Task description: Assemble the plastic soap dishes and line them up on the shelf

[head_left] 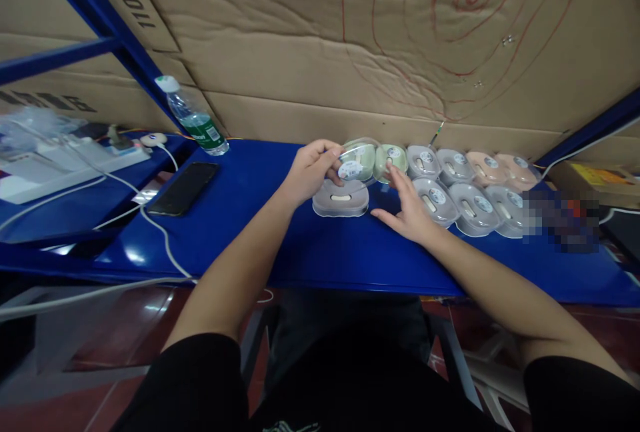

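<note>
My left hand [316, 169] pinches a clear plastic lid [350, 171] with a round sticker, tilted above a grey oval case [341, 204]. That case lies on the blue table and shows a pale slot in its top, with no sticker seen on it. Behind the lid sits a light green case [369, 160], partly covered by it. My right hand [409, 209] has its fingers spread and holds nothing. Its fingertips are close to another green case [385, 159]; whether they touch it I cannot tell.
Several grey cases [434, 202] and two peach cases [485, 169] stand in rows at the right. A water bottle [197, 119], a phone [184, 189] and white cables [163, 235] are at the left. Cardboard [300, 52] walls the back.
</note>
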A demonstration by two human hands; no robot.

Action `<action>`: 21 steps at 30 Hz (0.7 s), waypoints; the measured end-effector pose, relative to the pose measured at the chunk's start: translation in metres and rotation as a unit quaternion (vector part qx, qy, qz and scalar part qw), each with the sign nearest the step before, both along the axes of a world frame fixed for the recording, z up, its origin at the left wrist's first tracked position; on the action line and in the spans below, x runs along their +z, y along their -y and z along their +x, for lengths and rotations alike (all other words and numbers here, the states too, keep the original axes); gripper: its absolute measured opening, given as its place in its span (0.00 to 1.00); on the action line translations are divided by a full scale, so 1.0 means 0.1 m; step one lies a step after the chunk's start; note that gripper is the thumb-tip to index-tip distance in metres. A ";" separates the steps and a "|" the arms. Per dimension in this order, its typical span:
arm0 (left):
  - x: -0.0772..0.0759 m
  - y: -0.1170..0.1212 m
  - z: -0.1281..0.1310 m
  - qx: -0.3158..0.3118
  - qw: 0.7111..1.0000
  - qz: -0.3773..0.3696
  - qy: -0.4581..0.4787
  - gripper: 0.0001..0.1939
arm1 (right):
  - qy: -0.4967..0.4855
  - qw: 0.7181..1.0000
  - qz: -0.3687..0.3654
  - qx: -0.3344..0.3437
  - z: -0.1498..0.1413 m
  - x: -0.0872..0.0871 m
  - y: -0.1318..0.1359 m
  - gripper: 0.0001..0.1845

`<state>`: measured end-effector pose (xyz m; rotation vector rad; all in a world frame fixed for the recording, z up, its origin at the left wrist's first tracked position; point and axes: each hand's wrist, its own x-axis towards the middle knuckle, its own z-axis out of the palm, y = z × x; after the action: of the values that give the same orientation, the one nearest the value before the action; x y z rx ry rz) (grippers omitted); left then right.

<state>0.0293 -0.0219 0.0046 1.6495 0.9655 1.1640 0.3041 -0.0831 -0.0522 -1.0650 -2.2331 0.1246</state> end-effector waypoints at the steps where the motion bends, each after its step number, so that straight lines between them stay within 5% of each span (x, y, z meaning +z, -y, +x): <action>1: 0.00 0.03 0.03 -0.026 1.000 -0.014 0.003 0.14 | -0.009 1.000 0.015 -0.013 0.00 0.01 0.00 0.59; 6: -0.08 0.04 0.10 -0.062 0.997 -0.026 -0.030 0.19 | 0.022 0.999 0.032 -0.004 -0.01 0.06 0.04 0.56; 10: -0.09 0.03 0.07 0.015 0.988 0.102 -0.119 0.22 | 0.012 1.000 0.009 -0.006 -0.03 0.04 0.04 0.54; 13: -0.03 0.07 -0.03 0.000 0.957 0.178 -0.230 0.34 | -0.012 0.999 -0.016 -0.033 -0.08 -0.03 -0.01 0.52; 17: 0.01 0.08 -0.15 -0.044 0.905 0.182 -0.383 0.55 | -0.012 0.999 -0.042 -0.023 -0.17 -0.12 -0.10 0.51; 21: -0.05 0.00 -0.19 -0.065 0.873 0.153 -0.459 0.52 | 0.010 0.997 -0.079 0.007 -0.22 -0.18 -0.17 0.51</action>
<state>0.0100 -0.0223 -0.0007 2.5700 1.2325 0.3914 0.2821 -0.0657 -0.0698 -1.1377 -2.2802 0.3031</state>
